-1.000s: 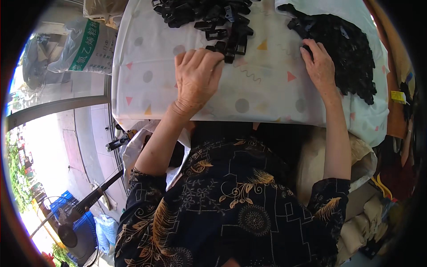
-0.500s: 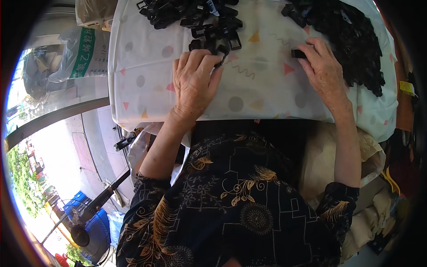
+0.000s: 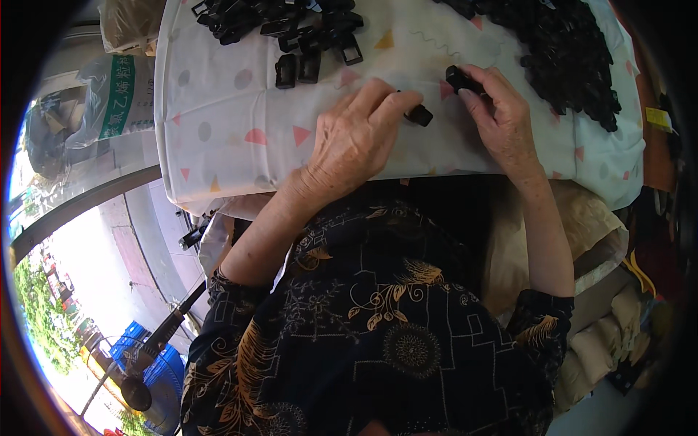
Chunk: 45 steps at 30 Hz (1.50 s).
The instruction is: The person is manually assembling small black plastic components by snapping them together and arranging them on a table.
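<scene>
Between the fingers of my left hand is a small black plastic frame, its end sticking out past the fingertips toward the right. My right hand pinches a small black plastic piece between thumb and fingers. The two pieces are apart, a short gap between them, over the patterned white tablecloth. Beyond my left hand lies a pile of black plastic frames, with a few at its near edge. A larger heap of black plastic pieces spreads beyond my right hand.
The table's near edge runs just in front of my body. A clear plastic bag with a green stripe is left of the table. A fan stands low on the left. A beige sack sits below the table at the right.
My left hand has moved right and nearer from the pile, with a black frame in it. My right hand has shifted slightly left with its black piece. The view has shifted a little.
</scene>
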Tool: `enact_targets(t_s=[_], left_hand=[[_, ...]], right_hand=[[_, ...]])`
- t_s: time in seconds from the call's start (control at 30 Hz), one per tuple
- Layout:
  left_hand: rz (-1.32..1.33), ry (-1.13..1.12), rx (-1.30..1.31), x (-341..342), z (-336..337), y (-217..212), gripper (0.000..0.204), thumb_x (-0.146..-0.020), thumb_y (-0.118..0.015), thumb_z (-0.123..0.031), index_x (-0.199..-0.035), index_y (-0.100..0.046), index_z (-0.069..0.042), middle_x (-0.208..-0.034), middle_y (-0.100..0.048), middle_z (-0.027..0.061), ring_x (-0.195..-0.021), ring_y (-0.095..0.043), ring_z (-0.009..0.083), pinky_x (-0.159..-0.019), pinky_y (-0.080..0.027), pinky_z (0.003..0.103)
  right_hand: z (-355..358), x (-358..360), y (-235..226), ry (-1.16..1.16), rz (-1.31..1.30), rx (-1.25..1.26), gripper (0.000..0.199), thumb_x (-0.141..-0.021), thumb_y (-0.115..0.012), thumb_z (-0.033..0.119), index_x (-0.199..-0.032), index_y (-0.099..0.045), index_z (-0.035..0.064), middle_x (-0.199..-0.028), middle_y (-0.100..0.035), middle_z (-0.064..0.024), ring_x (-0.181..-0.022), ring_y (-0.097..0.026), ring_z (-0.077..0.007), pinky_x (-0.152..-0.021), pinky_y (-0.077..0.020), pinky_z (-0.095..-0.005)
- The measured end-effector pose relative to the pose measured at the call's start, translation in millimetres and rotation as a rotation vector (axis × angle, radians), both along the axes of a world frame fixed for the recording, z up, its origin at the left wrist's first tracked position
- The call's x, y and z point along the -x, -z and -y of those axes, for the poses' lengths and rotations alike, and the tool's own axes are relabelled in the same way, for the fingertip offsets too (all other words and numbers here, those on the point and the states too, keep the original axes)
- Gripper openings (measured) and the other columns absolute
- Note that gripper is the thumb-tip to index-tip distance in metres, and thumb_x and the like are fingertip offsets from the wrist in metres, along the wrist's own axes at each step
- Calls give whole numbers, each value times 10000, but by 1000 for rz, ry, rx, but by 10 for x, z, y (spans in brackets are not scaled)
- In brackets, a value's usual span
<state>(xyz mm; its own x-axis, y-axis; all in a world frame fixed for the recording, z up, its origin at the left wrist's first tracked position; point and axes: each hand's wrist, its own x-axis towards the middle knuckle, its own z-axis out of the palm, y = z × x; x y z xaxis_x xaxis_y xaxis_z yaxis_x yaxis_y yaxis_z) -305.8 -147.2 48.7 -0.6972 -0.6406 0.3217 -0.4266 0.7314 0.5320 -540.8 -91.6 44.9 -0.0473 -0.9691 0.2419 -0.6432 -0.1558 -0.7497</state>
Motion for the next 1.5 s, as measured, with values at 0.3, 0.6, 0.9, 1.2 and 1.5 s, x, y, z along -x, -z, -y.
enact_targets(t_s=[0.3,0.6,0.9,1.2,1.5], left_hand=[[144,134,-52,100,318,-25,337,-815,-718,-135,-1134,-614,-107,-1037,-582,100,-991,-628,322,-878,-520,415],[80,75,-192,28,375,44,332,-768,-763,-132,-1053,-608,-60,-1024,-575,112,-965,-622,339,-842,-528,431],[22,97,-184,-1,365,76,326,-745,-780,-113,-1011,-605,-46,-1029,-556,105,-968,-616,327,-806,-537,430],[-13,36,-121,-4,350,151,356,-725,-816,-118,-1015,-621,-50,-1022,-592,85,-852,-646,282,-734,-540,397],[-8,-139,26,-232,476,-4,347,-861,-696,-78,-1188,-579,-95,-1017,-593,89,-880,-671,343,-763,-539,445]], right_hand=[[-66,-242,-142,-103,-83,152,338,-821,-746,-23,-1150,-679,18,-984,-647,-76,-863,-644,-203,-747,-536,-299],[72,-342,-106,-208,-376,231,373,-723,-794,-8,-1086,-711,22,-970,-646,-74,-884,-624,-243,-779,-533,-361],[37,-413,-8,-180,-586,344,366,-748,-775,31,-1111,-737,54,-992,-645,-34,-949,-626,-212,-798,-498,-344],[-85,-423,47,-141,-744,262,486,-847,-712,139,-1325,-635,91,-1255,-601,-52,-1230,-550,-244,-1008,-417,-427],[808,228,91,122,-583,310,348,-905,-677,86,-1246,-609,92,-1117,-601,-101,-944,-643,-301,-777,-518,-414]])
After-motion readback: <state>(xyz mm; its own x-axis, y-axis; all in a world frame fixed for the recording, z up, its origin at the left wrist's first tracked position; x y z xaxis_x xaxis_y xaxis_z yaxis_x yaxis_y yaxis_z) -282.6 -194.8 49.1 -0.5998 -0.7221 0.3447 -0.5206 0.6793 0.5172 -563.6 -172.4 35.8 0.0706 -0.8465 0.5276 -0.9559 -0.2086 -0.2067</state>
